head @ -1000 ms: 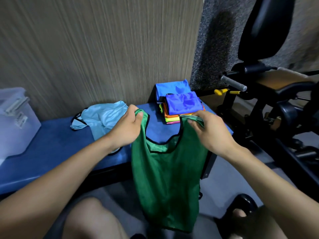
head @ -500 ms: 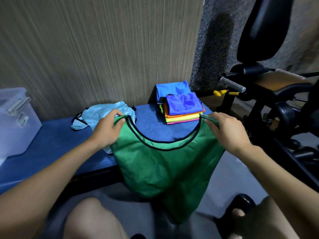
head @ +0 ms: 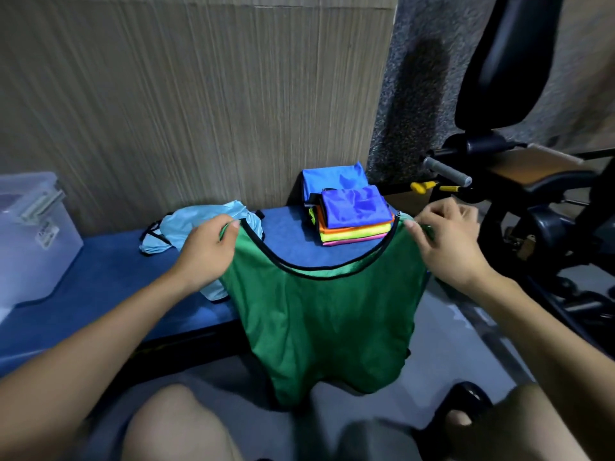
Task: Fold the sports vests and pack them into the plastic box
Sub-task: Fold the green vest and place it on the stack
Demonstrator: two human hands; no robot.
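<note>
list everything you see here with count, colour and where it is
green vest: 1, green with black trim, held up by its shoulder straps, hanging over the bench's front edge
light blue vest: 1, pale blue, crumpled on the bench behind the left hand
folded vests: 1 stack, blue, orange, yellow and pink layers, far right of the bench
bench: 1, blue padded top, along the wall
plastic box: 1, clear, left end of the bench
gym machine: 1, black, right side
left hand: pinches the left strap
right hand: pinches the right strap
</note>
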